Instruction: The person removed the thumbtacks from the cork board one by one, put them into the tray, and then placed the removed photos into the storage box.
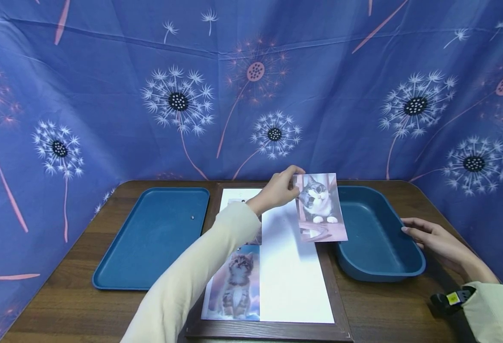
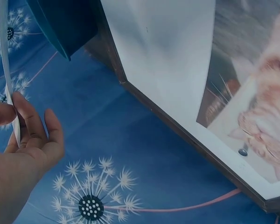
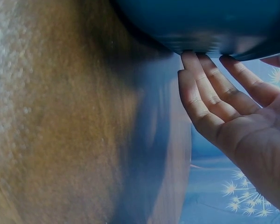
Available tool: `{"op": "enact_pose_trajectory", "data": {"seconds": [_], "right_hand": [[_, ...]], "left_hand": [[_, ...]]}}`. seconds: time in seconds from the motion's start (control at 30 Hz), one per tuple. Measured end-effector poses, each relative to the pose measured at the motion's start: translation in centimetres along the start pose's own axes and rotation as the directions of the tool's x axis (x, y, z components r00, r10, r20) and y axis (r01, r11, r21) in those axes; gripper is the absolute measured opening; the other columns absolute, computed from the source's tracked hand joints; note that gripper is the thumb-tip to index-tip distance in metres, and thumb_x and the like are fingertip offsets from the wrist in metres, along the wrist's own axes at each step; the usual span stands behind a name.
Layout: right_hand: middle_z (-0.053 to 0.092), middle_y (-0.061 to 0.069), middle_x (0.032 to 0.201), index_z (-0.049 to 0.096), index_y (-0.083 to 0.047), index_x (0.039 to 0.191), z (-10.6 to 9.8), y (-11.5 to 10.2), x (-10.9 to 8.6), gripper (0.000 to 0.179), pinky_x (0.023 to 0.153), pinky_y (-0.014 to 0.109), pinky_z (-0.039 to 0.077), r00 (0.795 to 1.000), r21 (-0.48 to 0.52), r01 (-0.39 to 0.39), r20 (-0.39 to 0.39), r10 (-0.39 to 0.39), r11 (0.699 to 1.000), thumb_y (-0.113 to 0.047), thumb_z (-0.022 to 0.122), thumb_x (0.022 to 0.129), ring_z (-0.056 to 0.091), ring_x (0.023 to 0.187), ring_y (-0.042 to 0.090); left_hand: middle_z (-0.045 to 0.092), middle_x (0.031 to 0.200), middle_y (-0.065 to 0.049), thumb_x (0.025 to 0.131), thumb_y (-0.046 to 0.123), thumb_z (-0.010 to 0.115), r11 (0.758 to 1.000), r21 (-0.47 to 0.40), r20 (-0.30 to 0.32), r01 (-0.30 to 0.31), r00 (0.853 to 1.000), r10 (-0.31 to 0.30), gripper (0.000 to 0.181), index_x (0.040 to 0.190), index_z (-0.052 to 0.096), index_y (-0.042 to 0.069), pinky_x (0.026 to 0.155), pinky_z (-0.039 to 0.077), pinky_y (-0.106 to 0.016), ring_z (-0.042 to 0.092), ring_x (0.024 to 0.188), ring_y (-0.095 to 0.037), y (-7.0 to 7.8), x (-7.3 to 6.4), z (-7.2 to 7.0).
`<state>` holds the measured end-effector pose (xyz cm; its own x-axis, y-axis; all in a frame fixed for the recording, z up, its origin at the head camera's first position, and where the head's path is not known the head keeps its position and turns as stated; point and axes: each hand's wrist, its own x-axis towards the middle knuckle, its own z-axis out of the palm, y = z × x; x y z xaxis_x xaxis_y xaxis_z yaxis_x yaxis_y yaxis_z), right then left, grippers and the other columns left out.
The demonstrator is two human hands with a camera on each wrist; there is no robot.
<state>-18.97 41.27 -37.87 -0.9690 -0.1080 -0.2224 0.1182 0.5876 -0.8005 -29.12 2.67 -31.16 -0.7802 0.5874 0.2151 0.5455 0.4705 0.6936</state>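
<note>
My left hand pinches the upper left edge of a photo print of a grey-and-white cat, held up over the right side of a white board with a dark wooden frame. The left wrist view shows the print edge-on between thumb and fingers. At the far right, my right hand holds the side of a deep blue bin. Its thumb lies at the rim, and in the right wrist view the fingers touch the outer wall.
A kitten print lies on the board's lower left; an orange cat print with a small magnet lies above it, partly behind my left arm. A shallow blue tray with a small silver magnet stands left. Patterned cloth hangs behind.
</note>
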Motion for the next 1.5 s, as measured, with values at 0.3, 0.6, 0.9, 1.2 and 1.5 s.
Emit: {"op": "enact_pose_trajectory", "data": {"seconds": [0.3, 0.6, 0.9, 1.2, 1.5], "right_hand": [[0.048, -0.016, 0.106, 0.023, 0.011, 0.135, 0.2, 0.0, 0.0, 0.062, 0.073, 0.028, 0.051, 1.000, 0.014, 0.010, -0.002, -0.010, 1.000, -0.035, 0.041, 0.097, 0.056, 0.089, -0.004], [0.049, -0.019, 0.101, 0.024, 0.011, 0.135, 0.2, 0.0, 0.0, 0.064, 0.073, 0.030, 0.052, 1.000, 0.016, 0.011, -0.014, -0.011, 1.000, -0.037, 0.041, 0.096, 0.058, 0.088, -0.002], [0.048, -0.016, 0.104, 0.025, 0.010, 0.135, 0.2, 0.2, 0.0, 0.064, 0.074, 0.028, 0.051, 1.000, 0.003, 0.006, -0.016, -0.006, 1.000, -0.038, 0.041, 0.096, 0.056, 0.088, -0.004], [0.050, -0.014, 0.106, 0.025, 0.009, 0.135, 0.3, 0.0, 0.0, 0.063, 0.073, 0.027, 0.051, 1.000, -0.016, 0.003, -0.022, -0.004, 1.000, -0.037, 0.041, 0.096, 0.056, 0.087, -0.003], [0.042, 0.026, 0.127, 0.023, 0.011, 0.136, 0.5, 0.1, 0.2, 0.062, 0.071, 0.026, 0.050, 1.000, -0.063, -0.009, -0.024, 0.008, 0.998, -0.035, 0.037, 0.098, 0.054, 0.086, -0.004]], "left_hand": [[0.035, 0.057, 0.001, 0.085, 0.001, 0.049, 1.000, -0.010, -0.001, 0.024, 1.000, -0.024, 0.046, 0.130, 0.042, 0.010, 0.048, 0.029, -0.018, 0.028, 0.046, -0.008, 0.6, 0.9, 1.8], [0.039, 0.053, 0.001, 0.086, 0.002, 0.050, 1.000, -0.022, 0.003, 0.012, 1.000, -0.012, 0.046, 0.131, 0.041, 0.010, 0.046, 0.031, -0.017, 0.032, 0.044, -0.007, 1.6, 1.6, 3.8], [0.045, 0.061, 0.000, 0.087, 0.003, 0.051, 1.000, 0.015, -0.027, 0.002, 1.000, -0.001, 0.044, 0.129, 0.041, 0.010, 0.048, 0.034, -0.015, 0.039, 0.050, -0.008, 2.4, 2.3, 5.5], [0.037, 0.054, 0.001, 0.090, 0.006, 0.050, 1.000, -0.002, -0.012, 0.018, 1.000, -0.018, 0.044, 0.132, 0.037, 0.013, 0.043, 0.031, -0.016, 0.032, 0.040, -0.007, 3.1, 2.7, 6.7], [0.036, 0.048, 0.002, 0.091, 0.008, 0.050, 0.999, 0.009, 0.013, 0.033, 0.999, -0.033, 0.044, 0.133, 0.036, 0.016, 0.039, 0.030, -0.016, 0.030, 0.035, -0.007, 3.5, 2.8, 8.1]]}}
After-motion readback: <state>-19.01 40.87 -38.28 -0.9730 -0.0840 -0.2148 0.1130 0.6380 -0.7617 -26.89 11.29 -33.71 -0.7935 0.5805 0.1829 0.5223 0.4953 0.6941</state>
